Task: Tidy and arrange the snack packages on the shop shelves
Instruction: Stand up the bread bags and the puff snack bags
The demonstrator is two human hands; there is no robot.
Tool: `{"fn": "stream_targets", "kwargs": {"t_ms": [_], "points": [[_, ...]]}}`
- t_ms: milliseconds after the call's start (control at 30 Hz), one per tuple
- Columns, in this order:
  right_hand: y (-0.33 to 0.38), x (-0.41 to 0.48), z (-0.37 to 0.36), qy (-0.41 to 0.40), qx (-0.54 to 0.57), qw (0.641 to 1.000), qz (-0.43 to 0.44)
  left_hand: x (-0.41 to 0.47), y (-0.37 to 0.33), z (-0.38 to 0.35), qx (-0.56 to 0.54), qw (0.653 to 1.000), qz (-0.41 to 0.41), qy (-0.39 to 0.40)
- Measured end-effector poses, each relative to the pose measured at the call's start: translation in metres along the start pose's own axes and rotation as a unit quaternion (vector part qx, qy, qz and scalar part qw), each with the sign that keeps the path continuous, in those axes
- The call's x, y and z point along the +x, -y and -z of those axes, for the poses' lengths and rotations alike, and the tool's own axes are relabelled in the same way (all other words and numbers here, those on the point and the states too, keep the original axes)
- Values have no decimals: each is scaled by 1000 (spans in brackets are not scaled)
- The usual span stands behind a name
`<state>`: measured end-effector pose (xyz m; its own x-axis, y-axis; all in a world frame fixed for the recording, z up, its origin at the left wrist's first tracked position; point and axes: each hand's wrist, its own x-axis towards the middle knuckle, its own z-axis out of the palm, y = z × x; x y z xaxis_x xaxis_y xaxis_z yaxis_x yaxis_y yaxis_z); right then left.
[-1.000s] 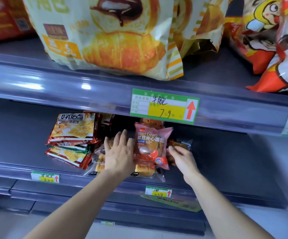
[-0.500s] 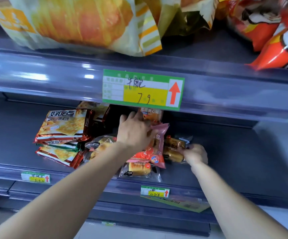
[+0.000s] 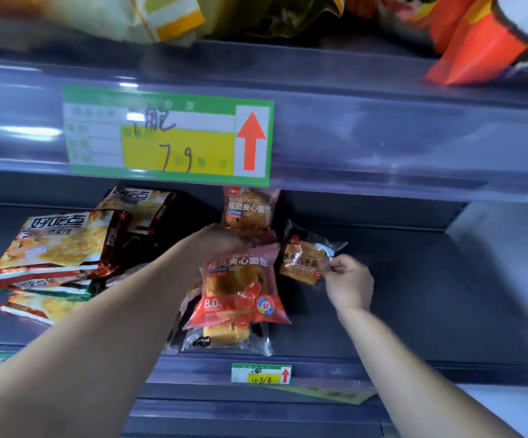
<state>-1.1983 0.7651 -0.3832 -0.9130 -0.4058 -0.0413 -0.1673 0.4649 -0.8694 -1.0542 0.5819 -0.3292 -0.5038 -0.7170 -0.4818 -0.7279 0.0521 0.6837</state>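
Note:
On the grey middle shelf [image 3: 430, 311] my left hand [image 3: 221, 245] grips the top of a pink red-bean bread packet [image 3: 240, 295], holding it upright. A second red-bean packet [image 3: 250, 210] stands behind it. My right hand [image 3: 348, 279] pinches the edge of a small clear-wrapped cake packet [image 3: 303, 260], lifted off the shelf. Another clear-wrapped cake [image 3: 224, 338] lies flat at the shelf front, under the pink packet. The left hand's fingers are blurred.
A stack of cracker packs [image 3: 54, 248] lies at the left of the same shelf. The upper shelf rail carries a green and yellow price tag [image 3: 168, 137], with large snack bags [image 3: 484, 36] above. A smaller price tag [image 3: 261, 373] sits on the lower rail.
The view has moved closer and lower. My left hand has raised the pink packet upright. My right hand has picked up the small cake packet and moved it to the right.

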Motion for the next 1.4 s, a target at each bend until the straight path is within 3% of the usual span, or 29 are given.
{"fn": "stream_targets", "kwargs": {"t_ms": [200,367,467,633,767,933,1100,1167,1267,1333,1400], "points": [[-6,3,-5,18,23,1000,9,12,10,-5,-107,991,42,-71],[-6,5,-3,14,30,999,-4,11,5,-2,25,991,36,-127],[-7,6,-3,9,42,999,-7,5,4,-3,38,992,-2,-122],[-11,9,-2,-18,56,998,-32,1,11,-4,-77,976,-104,-173],[-9,12,1,-38,48,998,-27,2,20,0,-3,955,-143,-262],[-8,13,0,-33,39,998,-21,9,27,0,52,968,-65,-236],[-5,12,1,-34,46,998,-17,7,27,-4,6,979,-42,-199],[-3,11,0,-31,44,999,-9,-2,21,-5,62,971,-56,-226],[-3,10,-1,-25,41,999,-9,-31,5,-14,122,935,-151,-298],[-3,10,-2,-25,39,999,-14,-47,-9,-25,181,946,-175,-205],[-3,11,-2,-23,34,999,-17,-57,-25,-41,286,948,-128,-58]]}}
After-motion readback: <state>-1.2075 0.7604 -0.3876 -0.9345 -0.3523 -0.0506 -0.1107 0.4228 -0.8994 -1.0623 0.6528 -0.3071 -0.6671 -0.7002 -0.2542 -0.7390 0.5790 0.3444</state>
